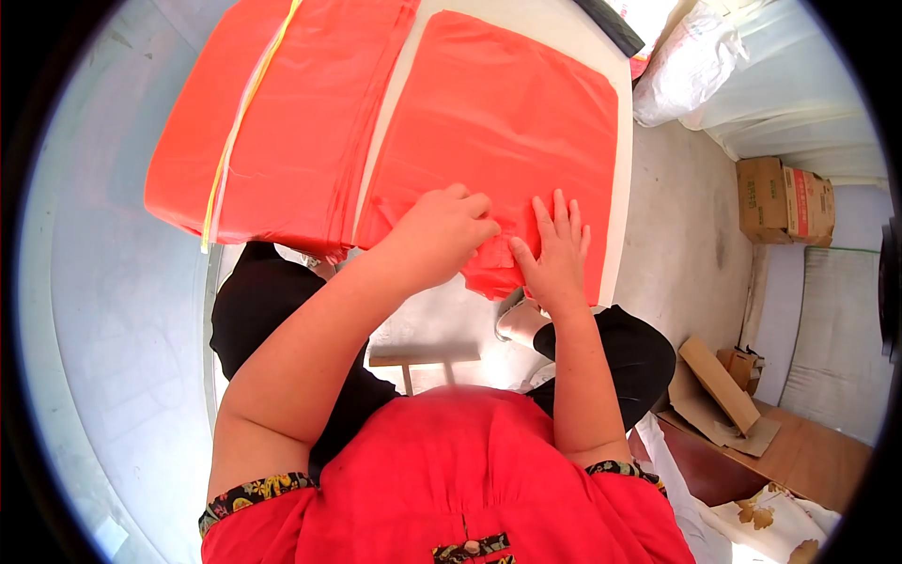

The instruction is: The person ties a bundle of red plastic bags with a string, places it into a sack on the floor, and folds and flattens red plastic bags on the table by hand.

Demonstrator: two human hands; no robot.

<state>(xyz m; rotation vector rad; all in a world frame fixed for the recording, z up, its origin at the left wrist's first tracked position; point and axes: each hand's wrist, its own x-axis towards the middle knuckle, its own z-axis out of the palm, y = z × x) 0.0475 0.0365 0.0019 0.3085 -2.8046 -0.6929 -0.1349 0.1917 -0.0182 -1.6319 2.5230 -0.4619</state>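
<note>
A flat red plastic bag (507, 122) lies on the pale tabletop (615, 226) in front of me, its near end crumpled and hanging over the edge. My left hand (442, 235) is closed, fingers curled in a pinch on the crumpled part; the fingertips are partly hidden. My right hand (556, 252) lies open on the bag's near right corner, fingers spread and thumb toward the left hand. Left of this bag is a thick stack of red plastic bags (301, 122), with a yellow and white strip (242, 117) running across it.
A wooden stool or bar (423, 359) shows between my knees. On the right stand a white sack (689, 70), a cardboard box (785, 200) and flattened cardboard (719, 395) on a brown wooden surface (817, 451). A dark object (611, 26) sits at the table's far right corner.
</note>
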